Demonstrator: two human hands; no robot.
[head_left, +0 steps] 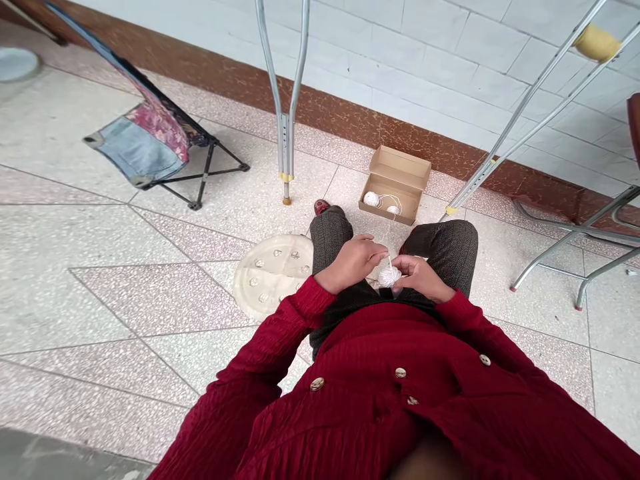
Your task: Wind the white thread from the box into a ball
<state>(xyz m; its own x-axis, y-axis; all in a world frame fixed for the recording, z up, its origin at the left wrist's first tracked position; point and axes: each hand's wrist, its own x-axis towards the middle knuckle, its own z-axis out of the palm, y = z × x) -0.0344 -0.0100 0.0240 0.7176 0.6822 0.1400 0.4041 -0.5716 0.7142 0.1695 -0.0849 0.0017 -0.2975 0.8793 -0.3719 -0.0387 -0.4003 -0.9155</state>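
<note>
We sit with both hands close together over our lap, and between them is a small white ball of yarn [389,276]. Our right hand [423,276] cups the ball from the 3 o'clock side, fingers curled under it, while our left hand [353,261] closes in from 9 o'clock with its fingertips pinched on the strand just above the ball. A thin white thread [387,227] runs from the ball toward 12 o'clock into an open cardboard box [400,167] on the tiled floor, just beyond our knees. Inside the box we see two more white yarn balls: a larger one [371,199] at its 9 o'clock end and a smaller one [393,210] beside it, loops of thread between them. At 9 o'clock from our left knee a round pale tray [270,273] lies on the floor, with small pieces dotted over it that we cannot make out. A crutch [286,120] leans on the wall at 11 o'clock from the box, and a folding stool [150,133] stands farther off at 10 o'clock.
</note>
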